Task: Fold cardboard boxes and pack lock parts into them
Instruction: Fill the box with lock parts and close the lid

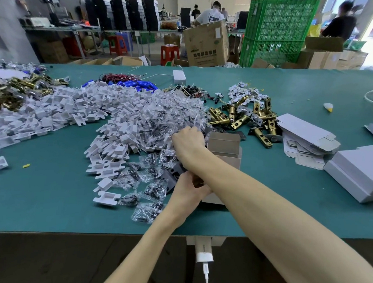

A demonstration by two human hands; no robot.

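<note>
At the near edge of a green table (48, 199), where a white plug and cable (204, 253) hang below the top, a person packs lock parts. The left hand (188, 192) grips the near end of an open cardboard box (225, 148), its fingers curled round the box end. The box lies lengthwise on the table at the centre, with its far flap standing up. A dark metal plate (172, 176) lies just left of that hand.

The right arm crosses over the box, and the right hand (186, 140) is sunk knuckles-up in a heap of clear bags (160, 122) holding small dark parts. Its fingers are curled into the heap. Whether they have caught a bag cannot be told. More bags lie loose to the near left.

Left of the bags spreads a broad drift of white plastic pieces (75, 107). Right of the box, brass latch bolts (240, 118) lie tangled. Beyond them to the right are flat box blanks (306, 137) and folded white boxes (357, 169).

Farther back on the table lie blue cylinders (139, 84) and a red wire bundle (117, 76). Beyond the table stand a brown carton (204, 45), red stools (169, 52) and stacked green crates (277, 31). A person in a white shirt (211, 15) works behind the carton.
</note>
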